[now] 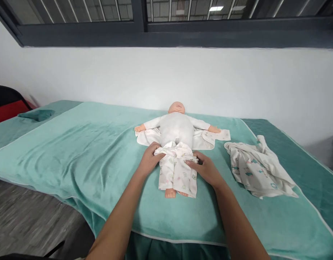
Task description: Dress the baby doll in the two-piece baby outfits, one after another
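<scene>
A baby doll with a white cloth body lies on its back, head toward the wall and arms spread. White patterned baby pants cover its legs, their waistband bunched around the upper thighs; the feet show below the hems. My left hand pinches the waistband on the left side. On the opposite side my right hand grips the waistband between thumb and fingers. An opened white baby shirt is spread flat beneath the doll's back and arms.
A crumpled white printed garment lies to the right on the green blanket covering the bed. Behind the bed rises a white wall under a dark-framed window. A red and black chair stands at the far left.
</scene>
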A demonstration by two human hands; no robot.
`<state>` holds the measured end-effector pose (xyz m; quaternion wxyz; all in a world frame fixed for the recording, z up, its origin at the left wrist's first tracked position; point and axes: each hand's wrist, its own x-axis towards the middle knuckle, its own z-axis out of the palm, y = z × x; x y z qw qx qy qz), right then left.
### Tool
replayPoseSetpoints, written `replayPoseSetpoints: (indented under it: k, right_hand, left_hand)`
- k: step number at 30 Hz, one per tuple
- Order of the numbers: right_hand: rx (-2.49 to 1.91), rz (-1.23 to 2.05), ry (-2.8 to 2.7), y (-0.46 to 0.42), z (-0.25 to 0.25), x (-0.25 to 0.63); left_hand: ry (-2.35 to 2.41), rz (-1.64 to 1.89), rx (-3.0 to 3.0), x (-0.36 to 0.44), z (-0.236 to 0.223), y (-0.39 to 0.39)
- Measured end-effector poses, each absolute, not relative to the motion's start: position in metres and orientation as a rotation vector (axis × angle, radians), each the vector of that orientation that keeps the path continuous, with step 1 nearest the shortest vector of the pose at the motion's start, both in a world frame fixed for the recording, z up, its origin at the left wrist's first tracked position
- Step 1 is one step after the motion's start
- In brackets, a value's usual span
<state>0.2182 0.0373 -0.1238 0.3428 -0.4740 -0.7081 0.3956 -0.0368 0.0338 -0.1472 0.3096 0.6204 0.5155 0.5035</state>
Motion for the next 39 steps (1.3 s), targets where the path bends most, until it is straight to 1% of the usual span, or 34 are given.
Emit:
replayPoseSetpoints:
  k: [6, 11, 14, 19, 24, 27, 30, 33, 35, 39]
  right_hand:
    - [-1.183, 1.125, -1.866, 0.031, -0.122, 0.22]
    - [-1.236, 1.16, -1.865, 0.024, -0.119, 0.216]
    - [-1.261, 1.084, -1.874, 0.019, -0.122, 0.214]
    - [-1.283, 0.83, -1.834, 0.012, -0.134, 0.211]
    - [-1.235, 0.734, -1.739, 0.009, -0.142, 0.208]
    - [-1.24, 0.804, -1.716, 0.009, -0.139, 0.207]
    - [-1.248, 0.995, -1.75, 0.006, -0.133, 0.209]
    - [-1.2, 1.139, -1.821, -0.002, -0.128, 0.215]
    - [-1.144, 1.141, -1.885, -0.01, -0.128, 0.218]
    - [-1.128, 1.019, -2.006, -0.02, -0.136, 0.221]
  left_hand:
    - [1.267, 1.255, 1.63, -0.041, -0.147, 0.025]
    - [1.292, 1.204, 1.712, -0.04, -0.142, 0.017]
    - [1.339, 1.213, 1.732, -0.037, -0.144, 0.015]
    - [1.458, 1.245, 1.727, -0.033, -0.151, 0.01]
    - [1.503, 1.34, 1.768, -0.03, -0.155, 0.008]
    - [1.472, 1.32, 1.734, -0.03, -0.154, 0.007]
    - [1.394, 1.243, 1.64, -0.031, -0.151, -0.001]
    - [1.288, 1.193, 1.671, -0.034, -0.15, -0.018]
    - [1.216, 1.129, 1.746, -0.037, -0.152, -0.03]
    - [1.19, 0.947, 1.827, -0.039, -0.16, -0.046]
